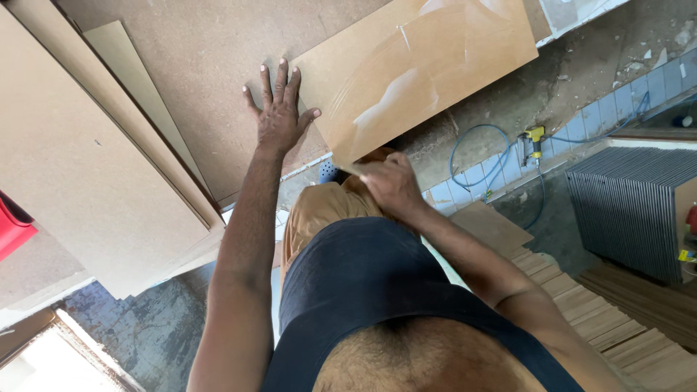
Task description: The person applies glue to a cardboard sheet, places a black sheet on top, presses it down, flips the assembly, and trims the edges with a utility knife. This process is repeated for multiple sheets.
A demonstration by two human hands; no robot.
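Head camera, looking straight down past the person's dark shirt and tan trousers. The left hand lies flat and open, fingers spread, pressed on a large brown fibreboard sheet. Just beside its fingertips is the edge of a glossy orange-brown panel, which lies tilted across the sheet and juts out past its near edge. The right hand is closed around the panel's near corner, gripping it from below.

More pale boards are stacked to the left, with a red object at the frame edge. Beyond the sheet the floor is rough, dusty concrete, bordered by a strip of pale blue tiles. A blue hose coils there, joined to a yellow air tool. At right stands a pack of thin grey sheets on edge, with wooden strips laid in a row below it
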